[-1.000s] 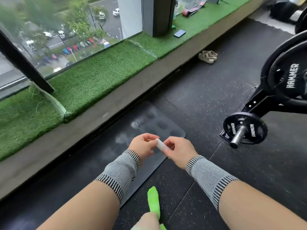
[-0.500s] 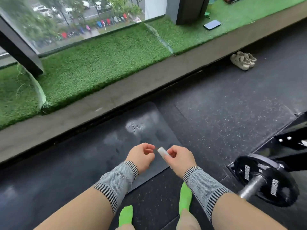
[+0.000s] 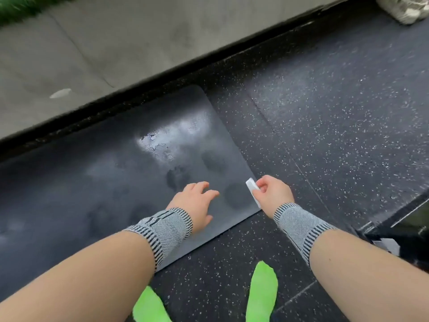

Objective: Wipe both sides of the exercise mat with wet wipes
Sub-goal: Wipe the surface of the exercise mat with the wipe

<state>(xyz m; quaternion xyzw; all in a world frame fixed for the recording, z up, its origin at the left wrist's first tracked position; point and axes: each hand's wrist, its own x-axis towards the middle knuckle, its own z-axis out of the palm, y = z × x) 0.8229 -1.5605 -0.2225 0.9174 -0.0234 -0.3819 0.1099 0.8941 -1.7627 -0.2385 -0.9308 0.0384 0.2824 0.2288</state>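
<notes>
The hands have parted and dropped toward the exercise mat (image 3: 111,182) lying on the speckled floor (image 3: 336,126). The left hand (image 3: 193,203) is reaching over it, fingers loosely spread; the right hand (image 3: 274,195) is pinching a folded wet wipe (image 3: 252,190) at the mat's near corner.

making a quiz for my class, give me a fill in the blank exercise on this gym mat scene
1. The folded white wipe is pinched in the ____ hand.
2. The left hand reaches with spread fingers over the dark ____.
3. Both wrists wear striped grey ____.
4. The socks at the bottom edge are bright ____.

Missing words: right; mat; wrist bands; green
</notes>
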